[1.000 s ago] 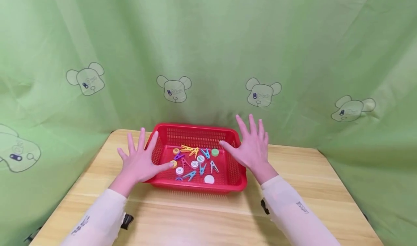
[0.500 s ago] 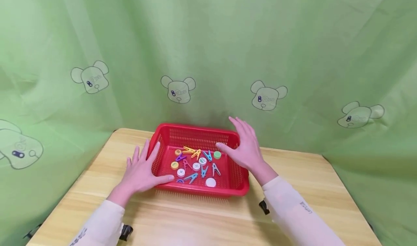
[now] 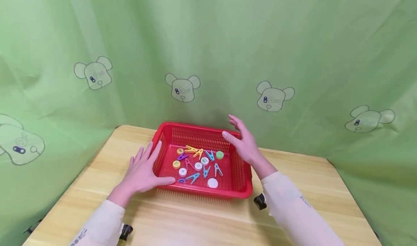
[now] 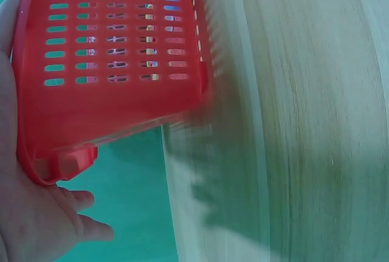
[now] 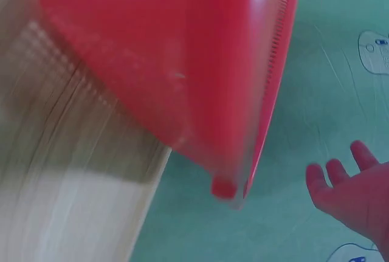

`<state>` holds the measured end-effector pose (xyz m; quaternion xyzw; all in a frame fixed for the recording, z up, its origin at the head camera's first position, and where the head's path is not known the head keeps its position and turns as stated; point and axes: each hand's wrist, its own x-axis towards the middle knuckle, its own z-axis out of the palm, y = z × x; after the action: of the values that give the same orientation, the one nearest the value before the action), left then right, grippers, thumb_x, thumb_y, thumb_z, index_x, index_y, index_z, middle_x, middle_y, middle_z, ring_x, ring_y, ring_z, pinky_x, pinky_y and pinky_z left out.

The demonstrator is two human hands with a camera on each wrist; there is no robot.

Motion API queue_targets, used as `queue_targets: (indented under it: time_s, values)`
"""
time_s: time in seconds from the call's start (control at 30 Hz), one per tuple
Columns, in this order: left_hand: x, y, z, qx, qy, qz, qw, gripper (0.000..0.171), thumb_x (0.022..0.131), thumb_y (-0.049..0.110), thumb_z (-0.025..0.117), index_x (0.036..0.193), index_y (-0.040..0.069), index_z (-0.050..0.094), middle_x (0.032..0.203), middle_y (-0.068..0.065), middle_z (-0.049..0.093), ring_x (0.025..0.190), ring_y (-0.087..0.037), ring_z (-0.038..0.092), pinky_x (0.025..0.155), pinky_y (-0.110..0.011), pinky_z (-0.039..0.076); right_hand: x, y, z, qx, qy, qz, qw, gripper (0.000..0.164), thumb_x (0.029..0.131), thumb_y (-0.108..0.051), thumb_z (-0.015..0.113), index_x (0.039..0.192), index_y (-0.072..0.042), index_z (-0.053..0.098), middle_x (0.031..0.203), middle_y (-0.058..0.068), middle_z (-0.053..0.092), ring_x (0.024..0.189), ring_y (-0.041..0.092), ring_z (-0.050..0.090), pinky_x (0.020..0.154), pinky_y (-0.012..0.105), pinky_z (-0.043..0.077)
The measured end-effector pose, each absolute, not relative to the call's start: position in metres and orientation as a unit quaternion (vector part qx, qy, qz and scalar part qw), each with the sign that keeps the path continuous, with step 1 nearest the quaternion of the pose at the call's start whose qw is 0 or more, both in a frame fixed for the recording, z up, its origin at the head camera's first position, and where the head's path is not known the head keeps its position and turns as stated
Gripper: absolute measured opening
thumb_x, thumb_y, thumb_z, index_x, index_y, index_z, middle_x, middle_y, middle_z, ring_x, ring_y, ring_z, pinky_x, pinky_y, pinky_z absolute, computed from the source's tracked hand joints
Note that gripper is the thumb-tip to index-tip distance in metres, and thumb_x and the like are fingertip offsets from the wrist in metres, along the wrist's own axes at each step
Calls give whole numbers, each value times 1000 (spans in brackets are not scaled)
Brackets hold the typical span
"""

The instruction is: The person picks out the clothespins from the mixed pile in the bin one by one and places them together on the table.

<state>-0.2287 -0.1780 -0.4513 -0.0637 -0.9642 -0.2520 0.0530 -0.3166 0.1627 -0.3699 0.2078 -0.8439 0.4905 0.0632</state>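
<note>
A red plastic basket [image 3: 200, 192] with slotted sides sits near the back of the table. Inside lie several small clothespins, among them a yellow clothespin [image 3: 198, 153], a purple clothespin [image 3: 182, 156] and a grey clothespin [image 3: 218, 169]. Several round caps lie among them, such as a green cap [image 3: 219, 155] and a white cap [image 3: 213, 183]. My left hand [image 3: 140, 175] rests at the basket's left rim, fingers spread and thumb over the front left corner. Above the right back corner hovers my right hand [image 3: 245, 146], its fingers loosely bent and holding nothing; the right wrist view shows its fingertips apart from the basket.
A wooden table [image 3: 182, 224] extends in front of the basket and to both sides. Green cloth [image 3: 221, 39] printed with bear heads hangs behind and at the sides, close behind the basket. Black wrist mounts [image 3: 126, 232] stick out under the sleeves.
My left hand has drawn in from wide-spread fingers to the basket's left rim. My right hand's fingers have come closer together and turned more side-on. The basket's contents look unchanged.
</note>
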Motion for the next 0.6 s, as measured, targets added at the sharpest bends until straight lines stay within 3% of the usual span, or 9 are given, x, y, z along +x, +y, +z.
queue_targets:
  time_s: [0.2, 0.37, 0.6]
  values:
    - [-229, -175, -447, -66, -965, -248, 56, 132, 63, 79, 75, 163, 22, 9, 165, -16, 7, 145, -52, 4, 107, -75, 8, -327, 162, -367, 201, -799, 566, 5, 63, 104, -33, 51, 159, -18, 26, 156, 19, 33, 141, 37, 32, 112, 57, 27]
    - [-228, -173, -446, -64, -964, -252, 52, 133, 62, 78, 75, 163, 22, 9, 165, -17, 7, 145, -52, 5, 107, -75, 8, -332, 158, -363, 183, -780, 598, -38, 63, 105, -45, 43, 159, -21, 25, 157, 16, 33, 140, 33, 34, 109, 59, 31]
    - [-225, -172, -446, -61, -964, -254, 48, 134, 61, 82, 72, 163, 23, 8, 165, -17, 6, 144, -53, 5, 108, -75, 8, -340, 150, -361, 180, -713, 667, -116, 74, 101, -61, 36, 160, -21, 18, 159, 18, 29, 141, 45, 27, 107, 65, 29]
